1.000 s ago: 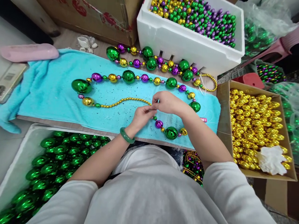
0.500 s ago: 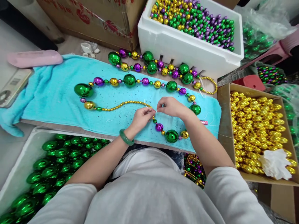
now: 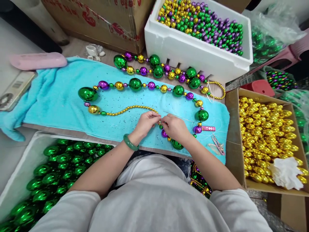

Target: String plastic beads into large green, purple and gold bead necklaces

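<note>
A bead necklace [image 3: 135, 84] of green, purple and gold balls lies in a loop on a turquoise towel [image 3: 60, 96]. My left hand [image 3: 145, 124], with a green bangle on its wrist, pinches the thin string at the end of the small gold beads. My right hand [image 3: 175, 128] is closed on the other end of the string, right against the left, over a purple bead. A thin needle [image 3: 178, 117] sticks out to the right above my right hand. A second finished necklace [image 3: 159, 68] lies behind the towel.
A white foam box [image 3: 193, 54] of small mixed beads stands at the back. A cardboard box of gold beads [image 3: 265, 129] is at the right, a tray of green balls [image 3: 53, 174] at the lower left. Small scissors [image 3: 217, 146] lie on the towel's right end.
My right hand has come down and toward me to meet the left at the string's ends. The necklace's right side has shifted, uncovering the scissors on the towel.
</note>
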A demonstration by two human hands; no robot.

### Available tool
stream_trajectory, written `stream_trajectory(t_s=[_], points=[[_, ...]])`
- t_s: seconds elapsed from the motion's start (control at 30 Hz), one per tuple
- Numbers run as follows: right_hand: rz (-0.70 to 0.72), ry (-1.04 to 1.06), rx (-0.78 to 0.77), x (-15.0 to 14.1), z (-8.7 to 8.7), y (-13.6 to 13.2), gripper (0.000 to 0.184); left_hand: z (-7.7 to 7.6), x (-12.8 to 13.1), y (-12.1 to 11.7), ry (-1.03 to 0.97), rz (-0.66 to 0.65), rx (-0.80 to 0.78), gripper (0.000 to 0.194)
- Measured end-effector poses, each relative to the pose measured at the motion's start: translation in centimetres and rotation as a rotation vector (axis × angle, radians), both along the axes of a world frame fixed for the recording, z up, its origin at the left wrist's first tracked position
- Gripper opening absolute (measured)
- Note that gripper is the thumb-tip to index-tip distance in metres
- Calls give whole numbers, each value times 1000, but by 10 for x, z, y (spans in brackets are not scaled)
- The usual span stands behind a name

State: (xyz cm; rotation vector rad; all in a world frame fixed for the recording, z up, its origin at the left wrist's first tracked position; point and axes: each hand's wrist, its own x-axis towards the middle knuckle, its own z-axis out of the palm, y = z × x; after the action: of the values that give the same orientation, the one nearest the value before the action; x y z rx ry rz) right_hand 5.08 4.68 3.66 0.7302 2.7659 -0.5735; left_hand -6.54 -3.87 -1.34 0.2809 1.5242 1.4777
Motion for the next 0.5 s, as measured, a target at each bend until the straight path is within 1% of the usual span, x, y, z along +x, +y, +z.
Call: stream_trajectory(t_s=[0.07,0.1,0.13,0.2,0.27,0.33,0.4,0.5], points=[[-17,81,-101,2,-6,6,22,-4,-1,-2,102,-25,34,14],[-47,139,-155,2,-9,11,19,-7,-2,-4,166,-42,56,13],[-99,201,-214,2,-13,17,16,-9,-3,-5,232,-59,78,12],[-258,300,-368,-2,-20,28,13,-14,-5,-8,347,-88,117,11],[-422,331,-582,-8,-26,36,13,-19,-6,-9,434,-104,148,10],[-512,321,-781,-14,-31,40,14,-22,-6,-11,507,-109,176,9],[-529,308,-888,-17,-33,41,15,-23,-5,-11,586,-112,201,9],[-485,260,-964,-19,-34,44,17,-23,-3,-12,709,-105,233,14]])
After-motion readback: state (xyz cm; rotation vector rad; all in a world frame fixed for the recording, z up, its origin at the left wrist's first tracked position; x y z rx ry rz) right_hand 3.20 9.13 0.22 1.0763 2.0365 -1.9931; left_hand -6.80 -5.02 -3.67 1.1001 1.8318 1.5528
